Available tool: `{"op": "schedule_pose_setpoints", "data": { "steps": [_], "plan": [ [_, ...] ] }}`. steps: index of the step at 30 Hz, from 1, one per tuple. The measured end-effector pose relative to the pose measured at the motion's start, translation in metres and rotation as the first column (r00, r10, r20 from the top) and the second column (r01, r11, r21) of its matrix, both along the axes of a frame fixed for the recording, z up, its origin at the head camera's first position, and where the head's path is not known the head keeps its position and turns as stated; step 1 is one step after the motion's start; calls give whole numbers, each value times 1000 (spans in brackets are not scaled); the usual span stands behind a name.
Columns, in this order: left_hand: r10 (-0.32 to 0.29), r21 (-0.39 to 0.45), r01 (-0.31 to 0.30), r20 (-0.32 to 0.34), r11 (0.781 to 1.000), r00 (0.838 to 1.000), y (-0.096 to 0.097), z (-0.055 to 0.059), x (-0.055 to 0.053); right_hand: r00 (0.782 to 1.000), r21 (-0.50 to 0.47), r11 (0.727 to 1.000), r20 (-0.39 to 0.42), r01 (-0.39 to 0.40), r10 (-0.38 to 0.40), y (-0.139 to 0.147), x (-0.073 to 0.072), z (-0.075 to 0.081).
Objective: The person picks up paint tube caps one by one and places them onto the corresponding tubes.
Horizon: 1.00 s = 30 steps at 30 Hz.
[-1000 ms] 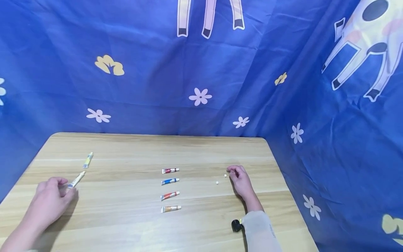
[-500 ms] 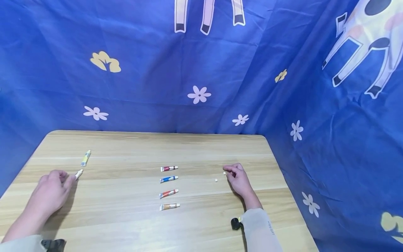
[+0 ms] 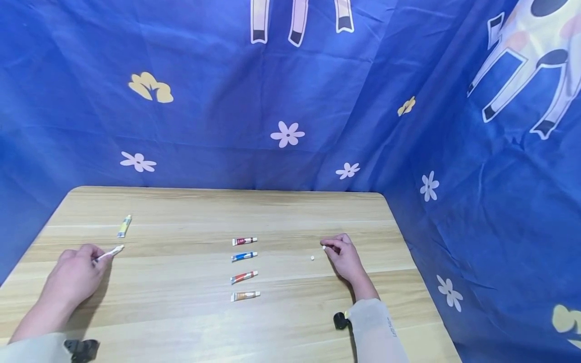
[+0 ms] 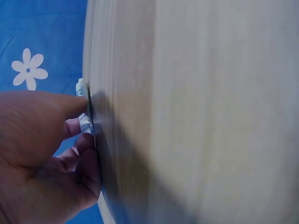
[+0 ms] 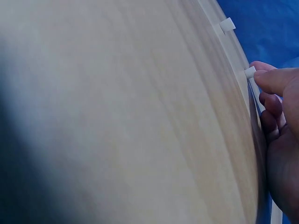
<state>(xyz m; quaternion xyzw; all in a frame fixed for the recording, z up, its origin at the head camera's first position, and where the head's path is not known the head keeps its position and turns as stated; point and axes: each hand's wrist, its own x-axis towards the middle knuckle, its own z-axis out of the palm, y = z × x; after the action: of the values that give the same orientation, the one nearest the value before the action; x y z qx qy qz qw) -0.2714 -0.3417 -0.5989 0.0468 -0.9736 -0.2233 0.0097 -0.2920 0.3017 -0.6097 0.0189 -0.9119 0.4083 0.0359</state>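
At the table's left, my left hand (image 3: pixel 76 276) pinches a small white paint tube (image 3: pixel 116 250) between thumb and fingers, its capped end pointing away to the right. The left wrist view shows this tube (image 4: pixel 81 88) close to the tabletop, partly covered by the fingers. On the right, thumb and index finger of my right hand (image 3: pixel 345 258) pinch a tiny white cap (image 5: pixel 250 72), low at the table surface. A second white cap (image 3: pixel 312 258) stands a little to the left of that hand. Beyond my left hand lies a yellow paint tube (image 3: pixel 124 226).
Down the middle of the wooden table (image 3: pixel 181 322) runs a column of paint tubes: dark red (image 3: pixel 244 241), blue (image 3: pixel 244 256), red (image 3: pixel 243 277) and ochre (image 3: pixel 245 296). A blue printed curtain (image 3: pixel 218 101) hangs behind the table and along its right side.
My left fingers have taken hold of the white tube, which now lies at a flatter angle. My right fingertips have closed on the nearer cap. The head view has shifted slightly.
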Motion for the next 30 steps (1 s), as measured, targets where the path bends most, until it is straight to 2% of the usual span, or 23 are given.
{"op": "schedule_pose_setpoints", "data": {
  "steps": [8,19,30],
  "plan": [
    [18,-2,-18,46,1000,999,5,4,2,1000,21,1000,30,3,-4,0,1,2],
    [8,-4,-8,70,1000,997,9,4,7,1000,24,1000,27,11,-12,-1,2,2],
    [12,3,-12,93,1000,996,12,4,10,997,37,999,70,30,-32,-2,2,0]
  ]
}}
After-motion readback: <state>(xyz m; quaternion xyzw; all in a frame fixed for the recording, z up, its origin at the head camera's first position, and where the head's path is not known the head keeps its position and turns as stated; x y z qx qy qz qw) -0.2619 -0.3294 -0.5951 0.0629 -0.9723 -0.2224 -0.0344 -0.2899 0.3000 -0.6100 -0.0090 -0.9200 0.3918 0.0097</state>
